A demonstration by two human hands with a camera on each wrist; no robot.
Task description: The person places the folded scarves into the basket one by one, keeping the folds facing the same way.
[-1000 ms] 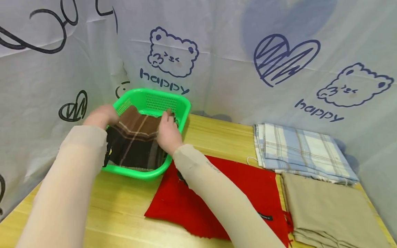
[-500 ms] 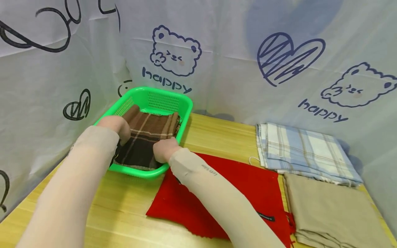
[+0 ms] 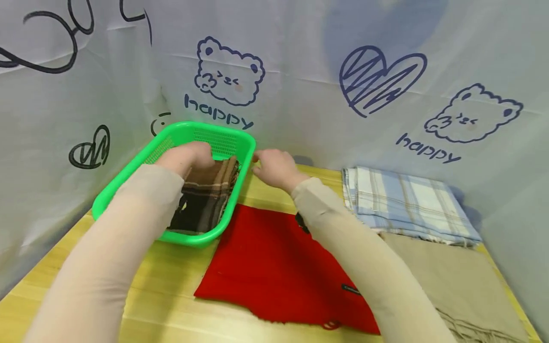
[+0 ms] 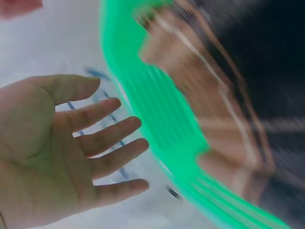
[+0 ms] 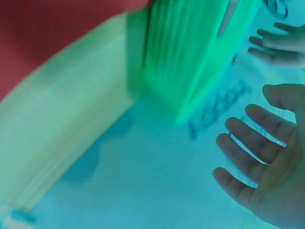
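Observation:
A brown and black plaid cloth (image 3: 201, 199) lies folded inside a green plastic basket (image 3: 188, 238) in the head view. Above the basket hovers my left hand (image 3: 188, 155); the left wrist view has its palm (image 4: 43, 148) with fingers spread and holding nothing. Just outside the basket's right rim is my right hand (image 3: 276, 166), also holding nothing, its fingers loosely extended in the right wrist view. On the table in front of that hand, a red cloth (image 3: 270, 267) lies flat, partly covered by my right forearm.
A blue and white plaid cloth (image 3: 407, 200) lies folded at the back right. Nearer stands a folded beige cloth (image 3: 454, 276), partly behind my right sleeve. A white curtain (image 3: 300, 109) with drawings hangs behind the wooden table (image 3: 154, 286).
Both hands have left the plaid cloth. My left hand has risen and moved right over the basket; my right hand has moved out past the rim, rightward and farther back.

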